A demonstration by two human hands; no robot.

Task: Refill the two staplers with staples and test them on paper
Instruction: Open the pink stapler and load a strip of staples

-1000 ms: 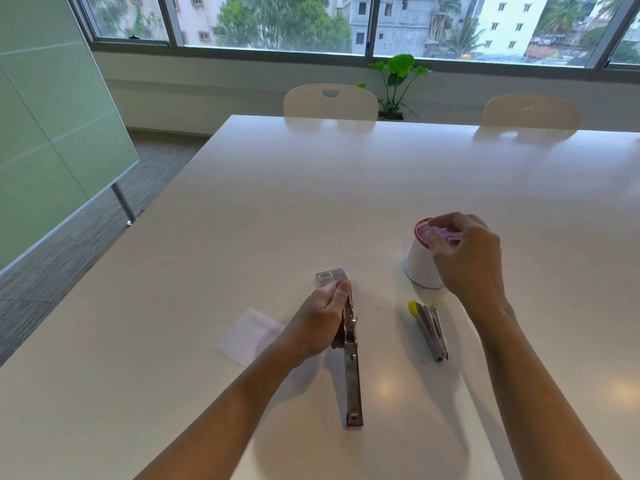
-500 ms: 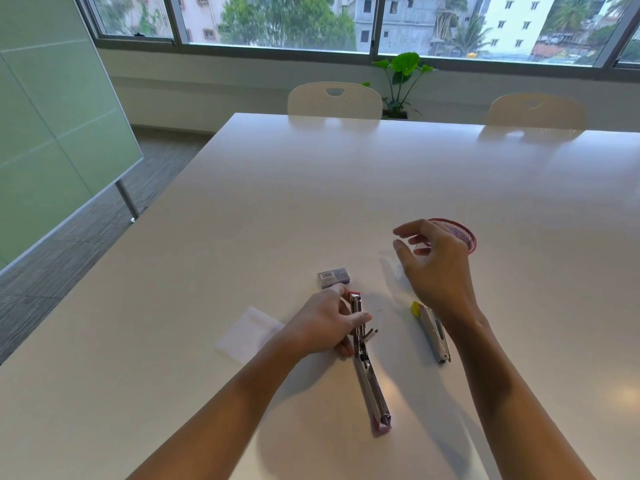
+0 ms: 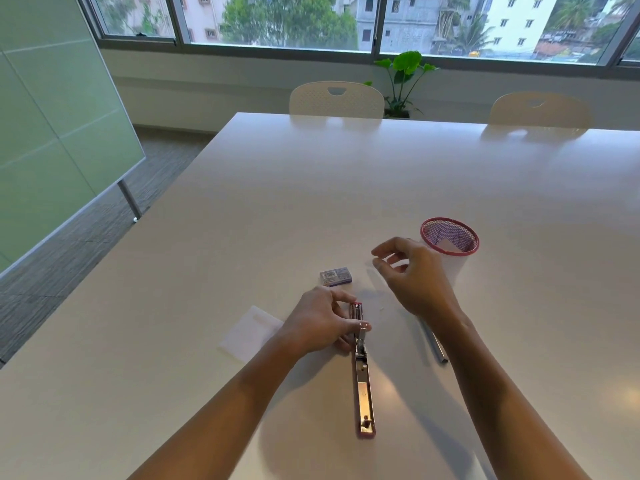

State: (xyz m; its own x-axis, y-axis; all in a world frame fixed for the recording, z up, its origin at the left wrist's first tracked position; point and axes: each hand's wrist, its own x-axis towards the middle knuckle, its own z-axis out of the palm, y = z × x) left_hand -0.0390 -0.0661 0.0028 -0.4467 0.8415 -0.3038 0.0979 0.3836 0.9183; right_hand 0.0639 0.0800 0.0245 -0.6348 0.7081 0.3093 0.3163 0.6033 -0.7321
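Observation:
A pink stapler lies flat on the white table, swung fully open with its metal staple channel facing up. My left hand grips its far end, thumb and fingers curled round the sides. My right hand hovers above the table to the right of it, fingers loosely curled and apart, with nothing visible between them. The second stapler lies under my right wrist, with only its grey near end showing. A small staple box sits just beyond my left hand. A white slip of paper lies to the left.
A pink mesh cup with a white sleeve stands just beyond my right hand. Two white chairs stand at the table's far edge, with a potted plant behind them. A green glass board stands to the left.
My right hand has left the mesh cup's rim and moved left and toward me. The open stapler's near end swung out to the right, then back in line under my left hand.

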